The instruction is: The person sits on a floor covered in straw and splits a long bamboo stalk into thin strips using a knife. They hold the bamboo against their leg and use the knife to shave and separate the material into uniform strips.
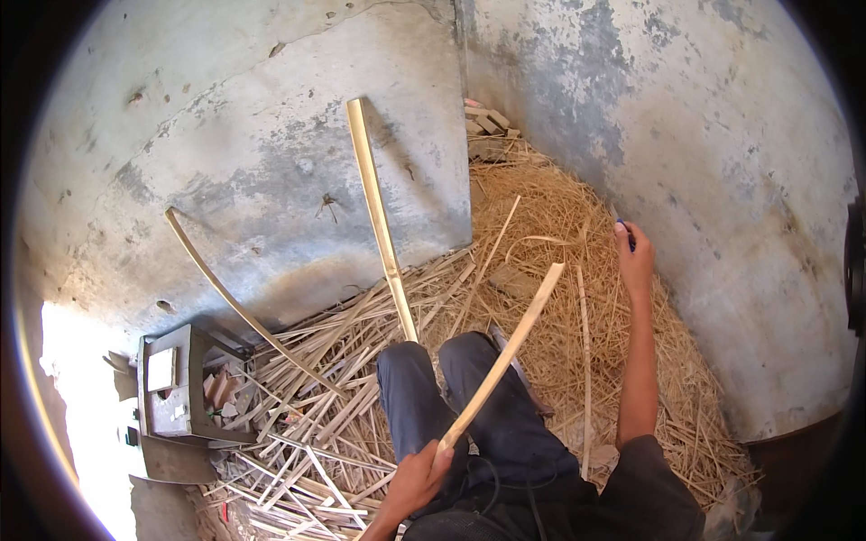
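Note:
My left hand (419,482) is closed round the lower end of a split bamboo strip (507,356), which slants up and to the right across my thighs. Away from it, near the right-hand wall, my right hand (637,257) is raised with the arm stretched out. Its fingers are wrapped round a small knife (631,236) with a dark blue handle; a short thin blade seems to point up and left, mostly too small to make out. Another bamboo piece (373,185), wider and pale, leans upright against the wall beyond my knees.
A curved strip (236,307) leans on the left part of the wall (207,162). Loose bamboo strips (316,383) lie heaped at left, beside a grey box-like wooden stand (171,397). Straw-like shavings (550,225) cover the floor at right, with bricks (488,121) in the far corner.

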{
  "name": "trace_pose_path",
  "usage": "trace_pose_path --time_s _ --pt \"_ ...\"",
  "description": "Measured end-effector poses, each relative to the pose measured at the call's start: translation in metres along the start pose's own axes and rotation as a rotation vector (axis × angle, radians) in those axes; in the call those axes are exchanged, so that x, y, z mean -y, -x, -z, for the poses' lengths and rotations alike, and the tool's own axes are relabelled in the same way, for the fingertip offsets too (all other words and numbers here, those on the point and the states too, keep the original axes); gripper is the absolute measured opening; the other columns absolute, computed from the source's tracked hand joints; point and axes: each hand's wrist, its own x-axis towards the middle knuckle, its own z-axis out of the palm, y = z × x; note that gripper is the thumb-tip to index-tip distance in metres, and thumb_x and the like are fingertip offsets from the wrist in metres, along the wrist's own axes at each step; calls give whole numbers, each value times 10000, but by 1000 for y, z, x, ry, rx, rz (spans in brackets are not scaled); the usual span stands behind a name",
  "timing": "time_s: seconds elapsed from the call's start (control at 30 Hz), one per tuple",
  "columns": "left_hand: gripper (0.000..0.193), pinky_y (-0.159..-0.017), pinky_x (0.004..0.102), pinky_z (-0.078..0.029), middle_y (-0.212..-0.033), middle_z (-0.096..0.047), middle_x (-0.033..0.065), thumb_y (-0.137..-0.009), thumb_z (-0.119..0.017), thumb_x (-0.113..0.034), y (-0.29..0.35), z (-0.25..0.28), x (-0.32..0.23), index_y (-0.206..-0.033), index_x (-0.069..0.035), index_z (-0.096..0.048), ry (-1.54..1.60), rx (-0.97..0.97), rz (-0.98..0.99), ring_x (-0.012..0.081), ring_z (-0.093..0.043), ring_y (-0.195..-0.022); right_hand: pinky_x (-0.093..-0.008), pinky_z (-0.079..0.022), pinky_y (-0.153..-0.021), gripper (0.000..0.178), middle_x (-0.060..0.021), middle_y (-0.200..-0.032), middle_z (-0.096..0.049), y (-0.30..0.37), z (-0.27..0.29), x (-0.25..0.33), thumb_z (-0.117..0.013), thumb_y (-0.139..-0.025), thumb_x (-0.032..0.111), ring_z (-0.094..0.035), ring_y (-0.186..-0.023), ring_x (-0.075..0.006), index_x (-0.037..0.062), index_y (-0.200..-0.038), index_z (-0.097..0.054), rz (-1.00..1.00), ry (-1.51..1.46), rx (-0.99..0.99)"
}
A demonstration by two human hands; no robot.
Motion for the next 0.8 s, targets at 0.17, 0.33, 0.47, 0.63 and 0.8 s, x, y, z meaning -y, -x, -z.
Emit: trace_pose_path --time_s 0.17,0.33,0.47,0.63,0.8 --pt "388 -616 568 -449 -711 -610 282 -1127 -585 -354 -17 10 4 -979 4 -573 -14 -182 -22 529 -639 -712 -385 -452 -618 503 -80 -739 -672 14 13 8 -593 -1102 516 -602 -638 -194 50 -1161 -771 -66 203 213" --pt "376 -598 550 -444 -703 -609 274 -1115 -617 -324 -52 16 -28 -961 17 -572 -6 -275 -112 513 -638 -688 -383 -513 -654 434 -122 -820 -723 82 6 84 -635 -1096 440 -665 -692 -251 28 -1173 -749 36 -102 345" --pt "357 -642 577 -477 -745 -655 286 -1098 -642 -318 -71 17 -59 -988 16 -578 15 -267 -181 524 -667 -748 -381 -569 -655 380 -134 -901 -759 146 5 139 -755 -1021 389 -734 -722 -270 16 -1097 -759 374 -357 303" --pt "365 -647 570 -486 -752 -660 280 -1095 -651 -328 -76 16 -82 -999 17 -580 19 -288 -250 513 -673 -739 -370 -564 -578 349 -105 -879 -753 175 9 162 -796 -983 377 -726 -668 -281 37 -1054 -768 527 -340 380" --pt "382 -640 567 -484 -747 -658 279 -1096 -651 -340 -77 16 -86 -994 18 -567 4 -296 -262 513 -670 -734 -373 -551 -566 400 -117 -815 -735 180 8 166 -778 -995 421 -716 -641 -272 21 -1001 -764 528 -358 371"
